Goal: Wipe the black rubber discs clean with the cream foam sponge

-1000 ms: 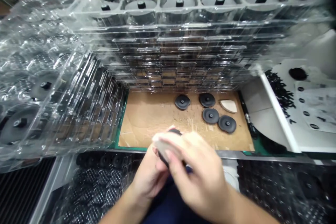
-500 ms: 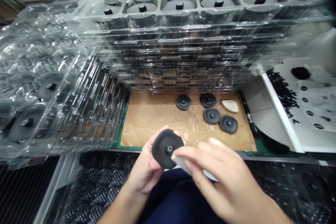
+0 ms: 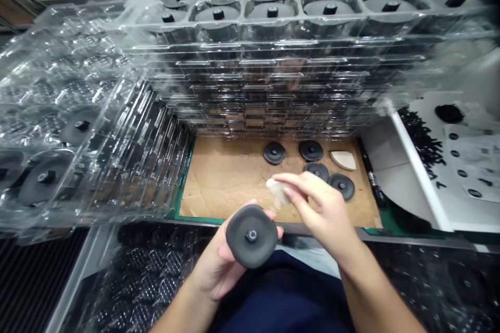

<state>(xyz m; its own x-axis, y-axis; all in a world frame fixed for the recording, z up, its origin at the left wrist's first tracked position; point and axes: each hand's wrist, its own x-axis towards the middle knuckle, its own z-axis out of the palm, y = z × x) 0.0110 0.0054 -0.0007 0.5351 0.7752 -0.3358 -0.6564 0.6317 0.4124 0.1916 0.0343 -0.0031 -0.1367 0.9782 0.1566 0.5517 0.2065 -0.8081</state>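
While raised before the blue clothing [image 3: 285, 296], left hand [image 3: 216, 268]: grasps a black disc [image 3: 252, 237], fingers curved beneath, thumb against the left rim, fingertips showing past the right rim.

Black disc: tilted face-up with hub toward the camera, held at the near edge of the cardboard [image 3: 222, 171], slightly left of that edge's middle.

Right hand [image 3: 322, 208]: pinches a pale pad [image 3: 278, 191] between thumb and forefinger, tips nearly together, remaining fingers bent; hovers over the near right part of the cardboard, apart from the black disc.

Loose discs [image 3: 274, 152]: four, hubs up on the cardboard; two near the far edge, two closer to the right edge, one of these partly hidden by the right hand.

Wedge [image 3: 344, 160]: pale, lying flat near the far right corner of the cardboard.

Table [image 3: 183, 182]: green, showing along the left edge of the cardboard and at the near right corner.

Far stack [image 3: 269, 78]: clear trays rising along the far edge, dark discs seated in the top cells.

Left stack [image 3: 152, 130]: more clear trays, beside the left edge.

Right side: white divider [image 3: 414, 161], then black bits [image 3: 420, 135] heaped beside a printed sheet [image 3: 474, 158].

Lower left: more trays [image 3: 136, 276] below the table's near edge, contents dark and blurred.
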